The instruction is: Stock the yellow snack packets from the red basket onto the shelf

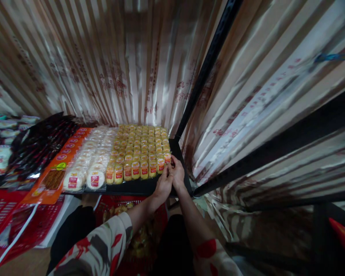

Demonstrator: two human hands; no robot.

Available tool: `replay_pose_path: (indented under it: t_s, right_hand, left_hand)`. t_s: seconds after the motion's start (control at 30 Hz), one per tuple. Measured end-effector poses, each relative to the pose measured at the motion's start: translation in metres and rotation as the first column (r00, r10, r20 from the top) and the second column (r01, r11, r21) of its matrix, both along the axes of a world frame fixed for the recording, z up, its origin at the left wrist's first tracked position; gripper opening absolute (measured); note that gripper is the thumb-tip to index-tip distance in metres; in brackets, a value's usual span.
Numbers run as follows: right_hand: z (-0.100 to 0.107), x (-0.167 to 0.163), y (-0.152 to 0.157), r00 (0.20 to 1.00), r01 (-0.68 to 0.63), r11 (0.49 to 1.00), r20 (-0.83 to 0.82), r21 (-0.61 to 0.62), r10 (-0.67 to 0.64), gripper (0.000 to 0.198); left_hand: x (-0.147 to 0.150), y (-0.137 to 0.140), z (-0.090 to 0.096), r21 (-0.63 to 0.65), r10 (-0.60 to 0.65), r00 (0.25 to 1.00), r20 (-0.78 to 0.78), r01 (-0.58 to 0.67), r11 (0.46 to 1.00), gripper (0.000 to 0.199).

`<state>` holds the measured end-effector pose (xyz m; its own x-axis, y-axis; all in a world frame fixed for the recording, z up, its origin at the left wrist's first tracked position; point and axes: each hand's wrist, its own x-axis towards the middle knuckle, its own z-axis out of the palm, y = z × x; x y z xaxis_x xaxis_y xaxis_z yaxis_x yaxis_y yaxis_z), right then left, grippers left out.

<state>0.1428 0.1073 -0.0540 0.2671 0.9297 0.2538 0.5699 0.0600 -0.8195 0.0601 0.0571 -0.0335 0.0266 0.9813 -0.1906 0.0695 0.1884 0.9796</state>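
The small yellow packet [167, 157] stands at the right end of the front row on the black shelf [143, 187], and I pinch it with both hands. My left hand [163, 185] has its fingers drawn together against the packet's lower edge; my right hand [177, 173] closes on it from the right side. The fingertips overlap, so exactly how each one sits on the wrapper is hard to make out. The rows of yellow packets [140, 147] fill the shelf behind, with round white cakes [87, 165] just to their left, then orange packs [56, 168] and dark bags [37, 145]. Below the shelf, a red basket [138, 230] is mostly hidden by my arms; its contents are unclear.
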Motion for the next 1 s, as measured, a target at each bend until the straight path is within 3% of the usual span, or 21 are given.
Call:
replay_pose_path:
  t_s: [0.2, 0.3, 0.43, 0.63, 0.73, 0.83, 1.0]
  right_hand:
    - [-0.001, -0.002, 0.003, 0.996, -0.011, 1.0, -0.087, -0.004, 0.011, 0.044]
    - [-0.001, -0.002, 0.002, 0.986, -0.053, 0.999, -0.16, 0.009, 0.054, 0.046]
    - [-0.005, -0.004, 0.0, 0.967, -0.015, 0.999, -0.252, 0.037, 0.024, 0.048]
    - [-0.001, -0.004, -0.005, 0.977, -0.011, 0.999, -0.213, 0.047, 0.021, 0.039]
    - [0.009, -0.007, -0.018, 0.983, 0.091, 0.992, -0.167, 0.088, -0.076, 0.043]
    - [0.018, -0.019, -0.044, 0.965, 0.17, 0.977, -0.222, 0.132, -0.138, 0.041]
    - [0.016, -0.059, -0.108, 0.93, 0.108, 0.986, -0.363, 0.125, -0.056, 0.032]
  left_hand:
    - [0.0, 0.0, 0.006, -0.065, -0.02, 0.998, -0.065, 0.016, 0.998, 0.053]
    - [-0.001, -0.002, 0.011, -0.067, -0.035, 0.995, -0.088, 0.029, 0.997, 0.052]
    - [-0.003, -0.004, 0.011, -0.05, -0.039, 0.994, -0.102, 0.034, 0.998, 0.049]
    - [-0.007, -0.011, 0.018, 0.028, -0.037, 0.997, -0.071, 0.039, 0.999, 0.044]
    - [-0.014, -0.028, 0.019, 0.066, -0.032, 0.998, -0.059, 0.036, 0.997, 0.038]
    - [-0.03, -0.058, 0.01, 0.095, -0.03, 0.998, -0.058, 0.035, 0.995, 0.033]
    - [-0.088, -0.115, -0.025, 0.043, -0.016, 0.964, -0.266, 0.028, 0.999, 0.03]
